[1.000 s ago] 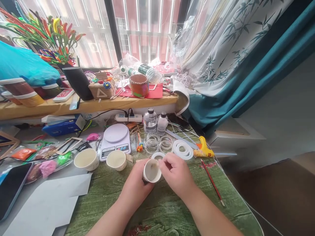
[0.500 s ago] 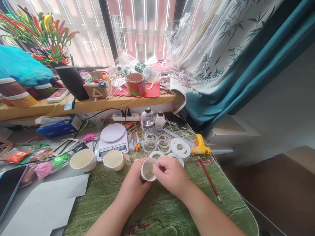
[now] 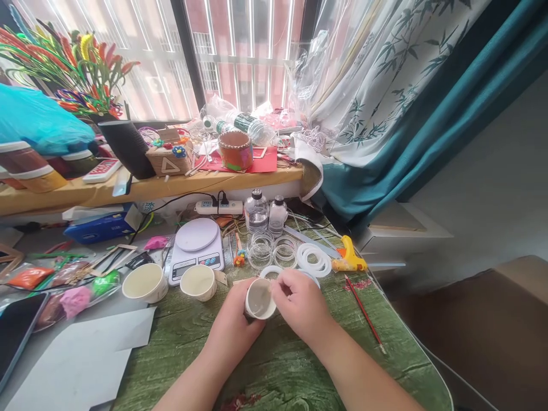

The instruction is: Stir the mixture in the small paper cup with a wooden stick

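My left hand (image 3: 233, 328) is wrapped round a small white cup (image 3: 260, 299), tilted so that its grey inside faces me, just above the green wood-grain table mat (image 3: 274, 365). My right hand (image 3: 299, 302) is closed at the cup's right rim, fingers pinched together over the edge; what they hold, if anything, is hidden. Two more white cups (image 3: 197, 282) (image 3: 144, 282) stand to the left. White rings (image 3: 314, 258) and clear plastic rings (image 3: 261, 251) lie just beyond my hands.
A white kitchen scale (image 3: 194, 251), two small bottles (image 3: 257, 211), a yellow glue gun (image 3: 351, 257) and a red pencil (image 3: 363, 314) lie around. Grey paper sheets (image 3: 81, 359) and clay bags sit left. A cluttered wooden shelf (image 3: 149, 185) runs behind; the table edge drops off at right.
The cup has been turned a little in my left hand; my right-hand fingers have shifted along its rim. Both hands stay in the same place.
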The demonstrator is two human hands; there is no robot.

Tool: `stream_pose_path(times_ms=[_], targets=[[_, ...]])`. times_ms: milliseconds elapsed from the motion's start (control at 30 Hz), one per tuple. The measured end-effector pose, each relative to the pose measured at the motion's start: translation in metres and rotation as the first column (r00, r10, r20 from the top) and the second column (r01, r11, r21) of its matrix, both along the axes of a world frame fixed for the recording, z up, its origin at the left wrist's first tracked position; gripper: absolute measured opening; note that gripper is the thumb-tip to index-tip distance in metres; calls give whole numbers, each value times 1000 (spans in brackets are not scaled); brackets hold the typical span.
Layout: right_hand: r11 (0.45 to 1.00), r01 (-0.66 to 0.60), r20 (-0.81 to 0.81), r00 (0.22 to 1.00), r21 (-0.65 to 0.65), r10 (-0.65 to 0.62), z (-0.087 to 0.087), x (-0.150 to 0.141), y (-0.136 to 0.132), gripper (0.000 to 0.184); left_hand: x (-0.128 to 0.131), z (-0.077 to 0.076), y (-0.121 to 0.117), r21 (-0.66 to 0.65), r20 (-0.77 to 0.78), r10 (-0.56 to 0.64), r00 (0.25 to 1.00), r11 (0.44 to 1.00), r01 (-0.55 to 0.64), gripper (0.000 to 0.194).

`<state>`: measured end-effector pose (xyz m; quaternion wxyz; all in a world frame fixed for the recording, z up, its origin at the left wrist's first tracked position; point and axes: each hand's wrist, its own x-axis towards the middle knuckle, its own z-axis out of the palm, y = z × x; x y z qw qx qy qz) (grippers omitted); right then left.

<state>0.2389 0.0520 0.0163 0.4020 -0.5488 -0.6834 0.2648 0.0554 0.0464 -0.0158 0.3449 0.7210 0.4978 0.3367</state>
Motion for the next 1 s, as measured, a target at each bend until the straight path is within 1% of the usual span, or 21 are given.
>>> stream_pose_path(times_ms=[100,167,233,267,333,433,533,633,733,767,867,933,1000], targets=[[999,-23,25,999,45,21,1,-1,0,33,-1,0,1,4,3,12,1000,1000,-12,58],[998,-2,48,999,70,-2,1,-1,-1,33,-1,0,1,6,4,17,1000,1000,-17,56],[995,15,40,999,102,-19,1,-3,-2,31,-1,0,1,6,5,13,1000,1000,-13,54],[994,-6,30,1000,108,3,0,-3,-3,30,-1,0,1,5,5,8,1000,1000,-8,52],[994,-48,24,999,94,46,0,-5,-4,31,-2,-1,2,-1,0,-2,1000,1000,2,49],[998,-6,8,1000,66,5,0,-5,-3,31,-3,-3,3,-6,-7,-11,1000,1000,11,49],[1000,-16,-19,1000,24,17,0,-4,-2,31,-3,-4,4,-3,-6,-13,1000,1000,13,51],[1000,27,-21,999,-1,-27,1,-3,-2,30,-2,-4,4,-7,0,-12,1000,1000,12,52],[999,-29,-43,999,-38,27,1,-3,-3,30,-2,-4,3,-16,-5,-7,1000,1000,7,51],[999,-31,-38,999,-45,29,0,-3,-3,31,-2,-4,3,-17,-9,-6,1000,1000,6,51],[999,11,-46,999,-33,-12,0,-2,-2,30,-3,-6,3,-9,-23,-14,1000,1000,14,56],[999,-23,-57,998,-35,21,0,-1,-2,31,-4,-7,3,2,-35,-13,999,1000,13,59],[1000,-12,-40,999,-27,11,1,-1,-2,31,-4,-8,4,7,-47,-9,999,1000,9,60]])
